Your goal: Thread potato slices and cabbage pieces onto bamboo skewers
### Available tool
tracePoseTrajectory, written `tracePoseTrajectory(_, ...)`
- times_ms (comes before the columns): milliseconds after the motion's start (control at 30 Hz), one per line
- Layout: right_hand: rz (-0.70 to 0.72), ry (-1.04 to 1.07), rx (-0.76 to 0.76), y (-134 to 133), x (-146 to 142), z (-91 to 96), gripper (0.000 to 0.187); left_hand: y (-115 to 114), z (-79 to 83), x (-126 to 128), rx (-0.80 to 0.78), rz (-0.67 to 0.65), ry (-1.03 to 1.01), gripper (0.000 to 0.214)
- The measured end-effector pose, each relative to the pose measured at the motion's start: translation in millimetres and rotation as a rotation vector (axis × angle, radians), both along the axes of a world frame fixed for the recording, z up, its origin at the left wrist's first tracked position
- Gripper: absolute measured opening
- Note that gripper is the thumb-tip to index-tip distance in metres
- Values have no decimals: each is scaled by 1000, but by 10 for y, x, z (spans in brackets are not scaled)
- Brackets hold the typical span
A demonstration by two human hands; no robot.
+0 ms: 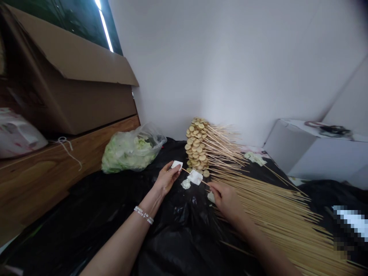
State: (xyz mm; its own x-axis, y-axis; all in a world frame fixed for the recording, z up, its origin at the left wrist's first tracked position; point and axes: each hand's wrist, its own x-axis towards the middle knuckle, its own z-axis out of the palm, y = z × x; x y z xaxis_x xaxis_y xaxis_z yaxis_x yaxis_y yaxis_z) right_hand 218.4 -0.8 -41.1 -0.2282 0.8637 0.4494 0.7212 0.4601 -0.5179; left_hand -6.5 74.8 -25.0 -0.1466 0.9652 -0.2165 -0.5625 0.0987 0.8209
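Observation:
My right hand [225,197] is closed around a thin wooden skewer [204,183]. A flat white piece [195,177] sits on that skewer. At the skewer's far end, my left hand [168,178] pinches a second white piece [177,165]; I cannot tell what food it is. A pale leafy scrap [186,184] lies on the black plastic sheet [175,237] beneath the skewer. Another pale scrap [211,197] is beside my right fingers. Just beyond my hands, skewers threaded with round yellowish slices [197,145] are stacked against the wall.
Many bare skewers [276,214] spread across the right side. A leafy skewer [255,158] rests behind them. To the left is a clear bag of cabbage-like leaves [126,153]. A cardboard box [86,96] stands on a wooden ledge [71,168]. A white box [310,149] is at right.

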Motion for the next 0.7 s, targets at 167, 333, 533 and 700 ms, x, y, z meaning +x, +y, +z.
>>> tracePoseTrajectory(167,13,-34,-56,8,-1,-2,30,6,-31,7,17,-20,12,45)
tracePoseTrajectory(333,-4,-18,-22,-3,2,8,28,-7,-29,14,21,-44,32,44)
tracePoseTrajectory(533,-41,-20,31,-12,17,29,28,-8,-72,18,38,-89,20,50)
tracePoseTrajectory(700,6,-80,-35,-8,31,52,27,-21,-78,15,26,-81,57,57)
